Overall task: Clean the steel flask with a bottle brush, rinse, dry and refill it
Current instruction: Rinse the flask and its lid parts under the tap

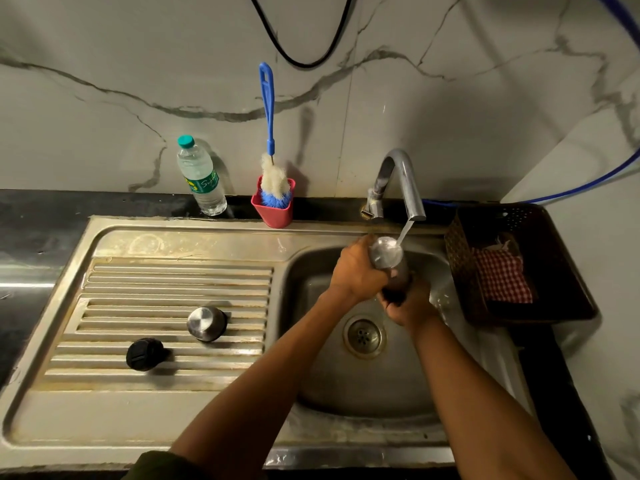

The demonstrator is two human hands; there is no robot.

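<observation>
A person stands at a steel sink [214, 233], seen from above. Both hands are clamped on the steel flask [389, 263], which is held over the basin near its back edge, under the tap [403, 181]. The left hand [356, 268] wraps the upper body of the flask; the right hand [408, 303] grips its lower end. A thin stream of water runs from the spout onto the flask's top — whether it enters the mouth cannot be told.

This looks like a water step, either a first wetting or the rinse. The bottle brush [272, 157] stands upright in a red cup [273, 207] on the back edge of the sink, untouched by either hand. If scrubbing is still to come, the next move calls for freeing one hand to reach back and left for the brush while the other steadies the flask.

Two caps lie on the ribbed drainboard to the left — a steel cap [206, 323] and a black stopper [143, 354], apart from each other. A water bottle [201, 174] stands at the back edge, left of the red cup. A dark basket [568, 258] holding a checked cloth [504, 277] sits at the basin's right edge, close to the right hand. The basin's front half offers open room.
</observation>
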